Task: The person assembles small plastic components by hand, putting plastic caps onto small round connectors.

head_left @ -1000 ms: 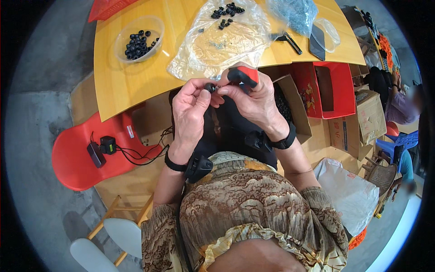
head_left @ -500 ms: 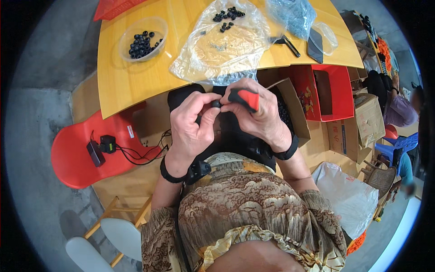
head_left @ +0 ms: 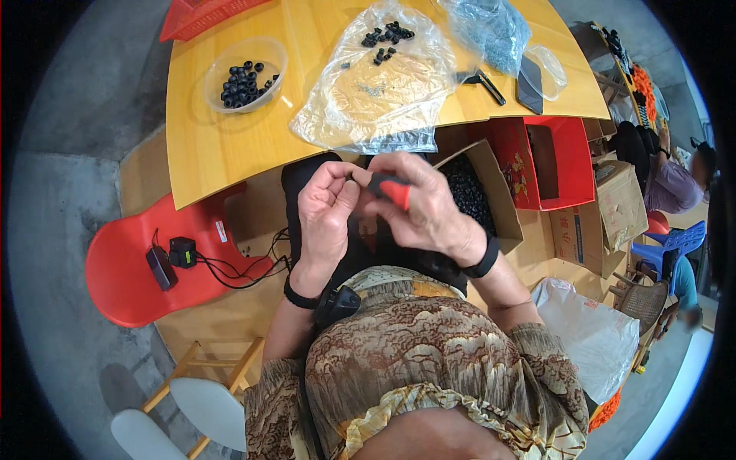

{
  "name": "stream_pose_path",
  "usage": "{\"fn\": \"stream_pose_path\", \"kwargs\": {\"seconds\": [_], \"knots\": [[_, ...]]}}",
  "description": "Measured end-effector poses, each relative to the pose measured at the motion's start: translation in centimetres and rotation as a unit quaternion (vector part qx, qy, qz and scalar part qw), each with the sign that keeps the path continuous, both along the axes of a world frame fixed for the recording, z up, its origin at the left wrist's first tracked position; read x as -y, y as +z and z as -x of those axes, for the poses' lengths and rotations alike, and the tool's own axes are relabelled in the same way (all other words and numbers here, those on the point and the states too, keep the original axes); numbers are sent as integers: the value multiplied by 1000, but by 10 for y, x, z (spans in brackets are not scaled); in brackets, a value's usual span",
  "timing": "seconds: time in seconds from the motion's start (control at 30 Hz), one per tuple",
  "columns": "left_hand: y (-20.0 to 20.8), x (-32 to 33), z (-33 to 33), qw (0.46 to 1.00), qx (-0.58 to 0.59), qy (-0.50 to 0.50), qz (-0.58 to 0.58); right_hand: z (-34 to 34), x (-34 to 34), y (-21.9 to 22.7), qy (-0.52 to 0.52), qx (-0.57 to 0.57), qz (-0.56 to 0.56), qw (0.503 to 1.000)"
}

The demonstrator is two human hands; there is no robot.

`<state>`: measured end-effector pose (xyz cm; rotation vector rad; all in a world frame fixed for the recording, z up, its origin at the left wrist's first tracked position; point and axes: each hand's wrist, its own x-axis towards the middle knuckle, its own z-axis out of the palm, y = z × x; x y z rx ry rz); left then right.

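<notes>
Over my lap, just in front of the table edge, my left hand (head_left: 323, 215) pinches a small black piece (head_left: 350, 177), mostly hidden by the fingertips. Close beside it, my right hand (head_left: 422, 203) is closed around a tool with a short red-and-black handle (head_left: 395, 191); its working end cannot be seen. The right fingertips meet the left ones at the black piece. Beyond my hands, a clear plastic bag (head_left: 326, 107) lies flat on the table, with several small black parts (head_left: 389, 34) and tiny metal bits (head_left: 372, 90) on it.
On the table (head_left: 192, 157) stands a clear bowl (head_left: 281, 65) of black round parts. A phone (head_left: 529, 86), a black tool (head_left: 491, 88) and a bluish bag (head_left: 491, 34) lie right. Below are a carton of black parts (head_left: 468, 192), a red box (head_left: 566, 180) and a red chair (head_left: 126, 268).
My right hand has turned, and the red-and-black handle has shifted left and down toward my left fingers. The black piece has moved slightly left and is now more covered.
</notes>
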<state>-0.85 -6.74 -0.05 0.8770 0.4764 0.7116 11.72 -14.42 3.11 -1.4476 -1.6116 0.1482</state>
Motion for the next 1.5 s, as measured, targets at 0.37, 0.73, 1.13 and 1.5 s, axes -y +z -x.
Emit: {"fn": "stream_pose_path", "kwargs": {"seconds": [0.37, 0.73, 1.13, 1.5], "knots": [[-11, -17, 4, 998, -2, -10, -64, -159, -101, -49, -159, 219, 141, 952], [-12, -24, -1, 996, -42, -42, -63, -179, -144, -71, -170, 281, 103, 939], [12, -4, 0, 996, 42, 0, -81, -49, -9, 5, 1, -451, 55, 891], [35, 33, 15, 980, 36, 39, -194, 10, 21, 15, 37, -187, -30, 981]]}}
